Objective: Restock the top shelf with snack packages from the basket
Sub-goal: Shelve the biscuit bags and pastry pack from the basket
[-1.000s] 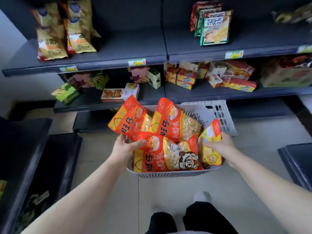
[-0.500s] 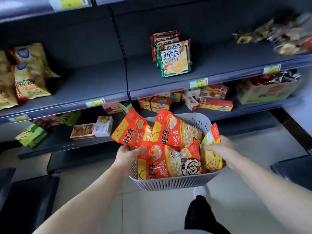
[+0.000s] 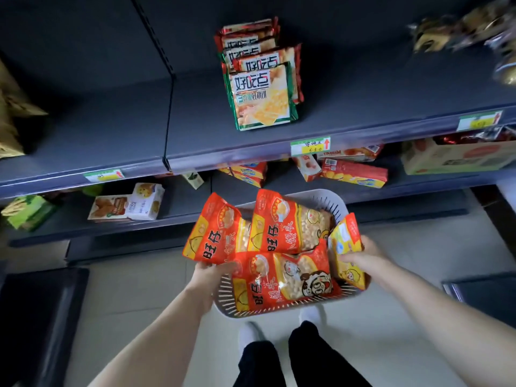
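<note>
At basket sides, left hand and right hand grip

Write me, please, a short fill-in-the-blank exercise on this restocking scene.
1. The white basket holds ____ large red packages.
2. The right hand grips the small yellow package at the basket's ____ side.
3. The cracker packs stand on the shelf just ____ the price label.
4. The left hand grips the basket's ____ rim.

Missing words: three; right; above; left.
</note>
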The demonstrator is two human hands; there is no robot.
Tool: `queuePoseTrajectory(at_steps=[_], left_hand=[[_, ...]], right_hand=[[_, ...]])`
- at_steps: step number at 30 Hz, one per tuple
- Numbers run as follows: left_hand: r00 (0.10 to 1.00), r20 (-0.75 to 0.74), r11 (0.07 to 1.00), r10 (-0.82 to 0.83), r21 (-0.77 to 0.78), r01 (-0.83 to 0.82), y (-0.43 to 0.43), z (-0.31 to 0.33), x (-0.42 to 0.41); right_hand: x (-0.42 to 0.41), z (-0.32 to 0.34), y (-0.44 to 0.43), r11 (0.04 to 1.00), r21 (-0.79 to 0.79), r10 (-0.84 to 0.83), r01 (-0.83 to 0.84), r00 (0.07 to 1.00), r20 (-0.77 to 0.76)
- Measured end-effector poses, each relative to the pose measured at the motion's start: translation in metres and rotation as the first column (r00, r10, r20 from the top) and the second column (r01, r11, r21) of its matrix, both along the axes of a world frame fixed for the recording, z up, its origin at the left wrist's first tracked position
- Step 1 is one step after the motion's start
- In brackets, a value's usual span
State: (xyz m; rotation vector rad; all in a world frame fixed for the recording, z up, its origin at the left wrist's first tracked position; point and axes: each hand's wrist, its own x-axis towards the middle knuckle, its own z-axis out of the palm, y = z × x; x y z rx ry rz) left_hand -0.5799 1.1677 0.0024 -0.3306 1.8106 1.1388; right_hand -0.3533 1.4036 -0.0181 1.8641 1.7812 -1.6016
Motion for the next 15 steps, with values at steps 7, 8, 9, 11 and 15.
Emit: queuePoseTrajectory(at_steps=[7,8,9,11,15], left_hand=[[0.994,-0.068,0.988,0.089,-0.117,-0.096,0.006,0.013,-0.008],[0.990,-0.093,0.983,0.105,-0.142,-0.117,0.007,0.014,-0.009],[0.985,-0.127,0.976,0.114,-0.172,-0.135,0.007,0.015,-0.011],[0.970,-0.217,0.956,0.107,-0.244,-0.160,0.009,0.016,-0.015],[0.912,-0.403,0.881,-0.070,-0.454,-0.134,0.021,0.022,-0.019]], right_hand=[[-0.010,0.013,0.004,0.988,0.123,0.086,-0.088,0.996,0.017],[-0.014,0.014,0.004,0.982,0.155,0.103,-0.106,0.994,0.027],[-0.016,0.013,0.005,0.975,0.182,0.122,-0.129,0.991,0.048],[-0.019,0.013,0.007,0.965,0.221,0.130,-0.144,0.988,0.079],[-0.019,0.012,0.012,0.967,0.227,0.095,-0.117,0.990,0.104]])
